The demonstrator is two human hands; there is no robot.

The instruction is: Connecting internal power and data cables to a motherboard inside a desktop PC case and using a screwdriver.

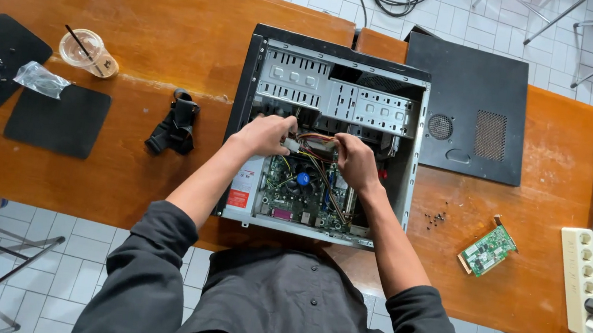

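An open desktop computer case (401,148) lies on its side on a wooden table (144,11), its green motherboard (294,188) and metal drive bays (362,104) exposed. Both my hands are inside it. My left hand (265,134) grips a white cable connector (292,144) just below the drive bays. My right hand (356,162) pinches the bundle of coloured wires (318,139) that runs from that connector. The two hands are a few centimetres apart.
The black side panel (473,97) lies right of the case. A green expansion card (487,250), loose screws (436,218) and a white power strip (578,277) sit at the right. At left are a black strap (176,124), a plastic cup (87,51) and black mats (57,119).
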